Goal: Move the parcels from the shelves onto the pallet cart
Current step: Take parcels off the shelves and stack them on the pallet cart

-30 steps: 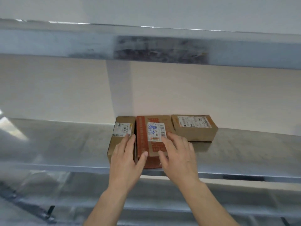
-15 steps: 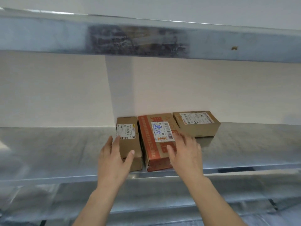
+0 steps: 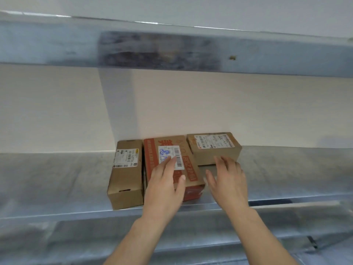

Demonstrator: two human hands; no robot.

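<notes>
Centre of frame: left hand (image 3: 164, 186) lies flat, fingers straight, on the red-printed parcel (image 3: 152, 159); right hand (image 3: 227, 182), fingers spread, hovers near the small brown parcel (image 3: 214, 148).

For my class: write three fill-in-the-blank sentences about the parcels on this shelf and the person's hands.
The metal shelf holds ___ parcels.
The left hand, fingers straight, is over the ___ parcel of the row.
The narrow brown parcel lies to the ___ of the red parcel.
Missing words: three, middle, left.
</notes>
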